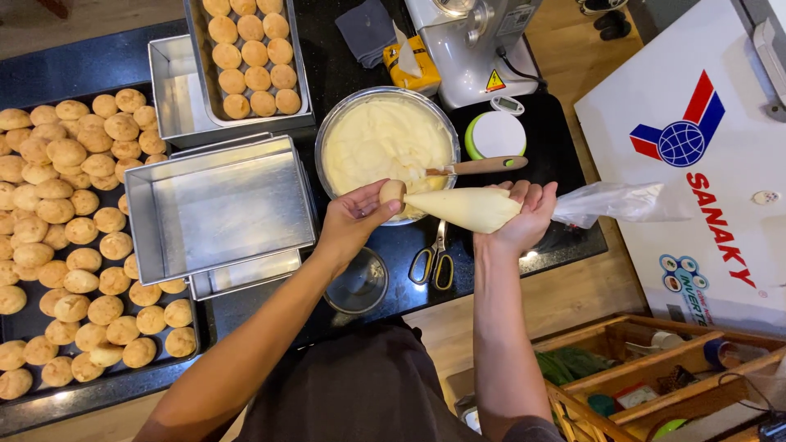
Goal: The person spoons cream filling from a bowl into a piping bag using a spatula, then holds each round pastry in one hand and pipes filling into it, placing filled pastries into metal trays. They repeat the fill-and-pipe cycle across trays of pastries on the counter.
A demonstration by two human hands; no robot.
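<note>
We see the left hand (354,214) holding a small round pastry puff (392,191), its fingers closed around the puff just over the near rim of the bowl of cream (385,143). The right hand (524,214) grips a piping bag (463,207) full of pale cream, fingers wrapped tight around the fat end, while the twisted clear tail of the bag trails off to the right. The bag lies nearly level, and its narrow tip meets the puff; whether the tip is actually pushed inside we cannot quite tell from this angle. A spatula (479,166) with a wooden handle rests across the bowl's right rim, its blade in the cream. On the dark tabletop (557,147) just below the bag lie scissors (434,260) with yellow and black handles, and beside them, under the left wrist, stands a small glass bowl (358,285). To the left sits an empty square metal tin (217,205) stacked on another tin. Farther left, a dark tray (164,372) carries many baked puffs, and a second tin (250,57) at the top holds neat rows of them. A small round scale (496,134) with a green rim stands just right of the bowl of cream, near a grey kitchen machine (475,41).
</note>
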